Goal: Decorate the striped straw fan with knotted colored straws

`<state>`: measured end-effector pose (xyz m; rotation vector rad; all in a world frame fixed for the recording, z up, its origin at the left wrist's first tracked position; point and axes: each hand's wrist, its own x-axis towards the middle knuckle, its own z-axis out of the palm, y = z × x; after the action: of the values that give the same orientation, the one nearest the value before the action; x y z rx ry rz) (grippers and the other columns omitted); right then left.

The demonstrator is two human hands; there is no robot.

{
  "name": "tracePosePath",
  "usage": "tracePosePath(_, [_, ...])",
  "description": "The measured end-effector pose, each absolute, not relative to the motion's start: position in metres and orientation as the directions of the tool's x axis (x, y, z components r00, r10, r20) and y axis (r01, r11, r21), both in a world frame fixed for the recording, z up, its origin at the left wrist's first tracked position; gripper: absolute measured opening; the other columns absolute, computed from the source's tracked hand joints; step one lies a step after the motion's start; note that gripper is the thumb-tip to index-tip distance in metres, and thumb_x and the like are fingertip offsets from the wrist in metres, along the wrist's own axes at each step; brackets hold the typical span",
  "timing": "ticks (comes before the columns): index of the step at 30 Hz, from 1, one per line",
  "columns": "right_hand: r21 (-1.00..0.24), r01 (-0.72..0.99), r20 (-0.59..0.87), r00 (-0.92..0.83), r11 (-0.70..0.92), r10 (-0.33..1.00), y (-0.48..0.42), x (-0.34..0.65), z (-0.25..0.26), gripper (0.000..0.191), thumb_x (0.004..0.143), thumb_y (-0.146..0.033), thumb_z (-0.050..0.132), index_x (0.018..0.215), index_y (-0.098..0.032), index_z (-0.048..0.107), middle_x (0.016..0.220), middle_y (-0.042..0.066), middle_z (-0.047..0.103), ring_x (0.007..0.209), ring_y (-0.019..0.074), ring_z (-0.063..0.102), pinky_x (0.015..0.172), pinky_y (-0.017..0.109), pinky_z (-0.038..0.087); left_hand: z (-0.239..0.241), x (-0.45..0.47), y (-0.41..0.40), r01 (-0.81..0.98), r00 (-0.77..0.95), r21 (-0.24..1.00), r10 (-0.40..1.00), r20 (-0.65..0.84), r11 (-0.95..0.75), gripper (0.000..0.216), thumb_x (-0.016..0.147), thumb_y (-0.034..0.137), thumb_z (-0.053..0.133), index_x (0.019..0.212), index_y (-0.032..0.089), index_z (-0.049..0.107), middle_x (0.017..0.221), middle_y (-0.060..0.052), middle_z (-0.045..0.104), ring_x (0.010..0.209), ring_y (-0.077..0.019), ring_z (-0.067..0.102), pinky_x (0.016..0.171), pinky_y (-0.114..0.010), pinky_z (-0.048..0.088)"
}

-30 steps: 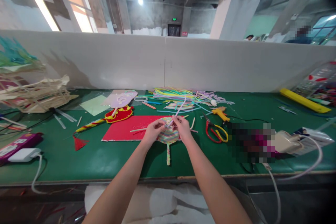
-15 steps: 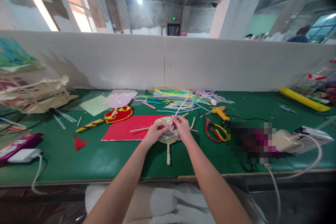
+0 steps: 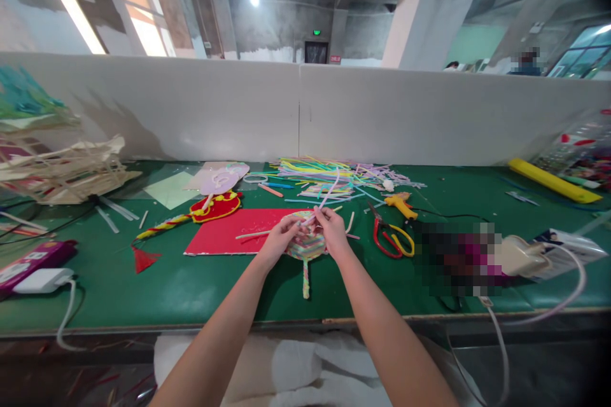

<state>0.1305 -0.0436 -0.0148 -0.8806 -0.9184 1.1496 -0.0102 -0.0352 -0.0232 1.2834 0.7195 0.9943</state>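
Note:
Both my hands are over a round fan (image 3: 306, 250) covered in pastel stripes, its short wrapped handle pointing toward me on the green table. A lilac pipe cleaner (image 3: 331, 188) runs between my fingers, its free end slanting up and away. My left hand (image 3: 281, 236) pinches the near end, with the fingertips above the fan's face. My right hand (image 3: 333, 230) is closed on the strip a little farther along. Part of the fan lies hidden under my fingers. Several loose pipe cleaners stick out around its sides.
A red board (image 3: 214, 238) lies left of and partly under the fan. Scissors (image 3: 392, 240) and a yellow glue gun (image 3: 401, 206) are to the right. Behind is a pile of pipe cleaners (image 3: 315, 170). A red-and-yellow fan (image 3: 217, 208) with a tassel lies left.
My left fingertips have shifted slightly left and up, and the near part of the lilac pipe cleaner now lies flatter between my hands. My right hand has barely moved.

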Motion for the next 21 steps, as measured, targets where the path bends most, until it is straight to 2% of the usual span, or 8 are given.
tracePosePath(4, [-0.923,-0.334,0.141,0.162,0.189,0.977,-0.0447,0.1306,-0.0123,0.029,0.068,-0.046,0.06,0.064,-0.019,0.052,0.052,-0.003,0.054,0.041,0.0094,0.047,0.037,0.021,0.041,-0.0244,-0.0117,-0.0363,-0.168,0.525,0.983,0.851,0.029,0.07,0.036,0.074,0.047,0.053,0.075,0.012,0.06,0.063,-0.004,0.062,0.056,-0.0129,0.057,0.056,-0.024,0.042])
tracePosePath(11, [-0.916,-0.336,0.178,0.152,0.22,0.972,-0.0466,0.1311,-0.0091,0.025,0.068,-0.043,0.061,0.064,-0.019,0.053,0.052,-0.004,0.053,0.041,0.0097,0.046,0.036,0.022,0.039,-0.0201,-0.0131,-0.0388,-0.17,0.522,0.983,0.852,0.033,0.066,0.038,0.072,0.048,0.055,0.078,0.011,0.061,0.059,-0.003,0.062,0.056,-0.0123,0.058,0.057,-0.023,0.042])
tracePosePath(17, [-0.925,-0.31,0.181,0.144,0.218,0.973,-0.0477,0.1317,-0.0077,0.026,0.068,-0.044,0.06,0.065,-0.019,0.054,0.053,-0.004,0.053,0.041,0.0096,0.046,0.037,0.022,0.04,-0.0191,-0.0137,-0.0396,-0.16,0.529,0.982,0.849,-0.002,0.103,0.037,0.07,0.047,0.057,0.075,0.011,0.06,0.055,-0.001,0.061,0.042,-0.0088,0.05,0.045,-0.021,0.038])
tracePosePath(21, [-0.929,-0.29,0.197,0.137,0.229,0.971,-0.0472,0.1315,-0.0083,0.026,0.069,-0.044,0.059,0.065,-0.019,0.054,0.053,-0.003,0.052,0.042,0.0092,0.045,0.039,0.021,0.04,-0.0204,-0.0131,-0.0409,-0.167,0.594,0.979,0.804,0.008,0.114,0.037,0.073,0.047,0.055,0.08,0.011,0.06,0.055,-0.002,0.062,0.042,-0.0094,0.051,0.044,-0.021,0.039])
